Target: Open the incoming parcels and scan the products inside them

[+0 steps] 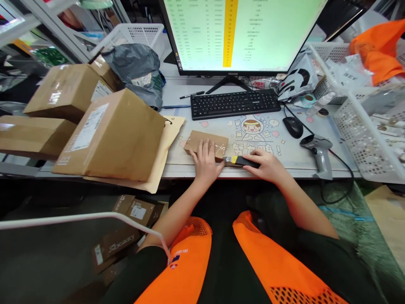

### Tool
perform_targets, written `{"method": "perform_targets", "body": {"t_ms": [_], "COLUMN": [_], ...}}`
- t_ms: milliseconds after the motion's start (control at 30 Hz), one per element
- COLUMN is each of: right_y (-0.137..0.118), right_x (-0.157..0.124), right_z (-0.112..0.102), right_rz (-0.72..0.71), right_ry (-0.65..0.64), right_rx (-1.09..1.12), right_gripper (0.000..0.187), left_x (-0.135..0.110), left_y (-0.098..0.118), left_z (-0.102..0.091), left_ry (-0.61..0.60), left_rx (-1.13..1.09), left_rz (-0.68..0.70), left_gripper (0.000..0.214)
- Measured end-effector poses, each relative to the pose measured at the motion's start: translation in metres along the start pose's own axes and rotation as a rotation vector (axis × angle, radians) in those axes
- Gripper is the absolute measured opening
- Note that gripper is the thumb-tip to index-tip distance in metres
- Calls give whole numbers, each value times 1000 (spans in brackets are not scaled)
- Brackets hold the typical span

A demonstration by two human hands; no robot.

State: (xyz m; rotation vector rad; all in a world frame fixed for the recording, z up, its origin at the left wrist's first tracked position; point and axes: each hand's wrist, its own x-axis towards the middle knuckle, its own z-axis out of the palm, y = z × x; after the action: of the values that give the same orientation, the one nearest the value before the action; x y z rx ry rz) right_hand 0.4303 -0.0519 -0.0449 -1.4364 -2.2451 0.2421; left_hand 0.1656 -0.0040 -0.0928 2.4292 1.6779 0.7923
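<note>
A small flat cardboard box (218,141) with clear tape on its top lies near the front edge of the desk. My left hand (207,162) grips the box, fingers over its top and thumb low at its front right corner. In my right hand (267,165) is a utility knife (239,161) with a black and yellow handle, held level and pointing left. Its blade end touches or nearly touches the front right side of the box, close to my left thumb; the exact contact is too small to tell.
Larger cardboard boxes (117,135) and a padded envelope (160,164) crowd the left. Behind are a keyboard (234,103) and monitor (234,38). To the right lie a mouse (293,126), a corded barcode scanner (320,152) and white baskets (363,131). A pale bar (95,216) crosses lower left.
</note>
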Motion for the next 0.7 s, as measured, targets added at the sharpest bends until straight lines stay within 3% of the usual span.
{"method": "perform_targets", "body": {"t_ms": [267, 467, 700], "right_y": [-10, -21, -15], "right_x": [15, 20, 19], "right_z": [1, -3, -6], "right_rz": [-47, -118, -66], "right_ry": [-67, -108, -94], "right_rx": [-92, -77, -110], "right_gripper": [42, 40, 40], "left_x": [8, 5, 4], "left_y": [-31, -36, -38], "left_z": [3, 9, 12], "left_ry": [-2, -4, 32], "left_rx": [-62, -81, -80], "left_rz": [144, 186, 210], "left_gripper": [75, 93, 90]}}
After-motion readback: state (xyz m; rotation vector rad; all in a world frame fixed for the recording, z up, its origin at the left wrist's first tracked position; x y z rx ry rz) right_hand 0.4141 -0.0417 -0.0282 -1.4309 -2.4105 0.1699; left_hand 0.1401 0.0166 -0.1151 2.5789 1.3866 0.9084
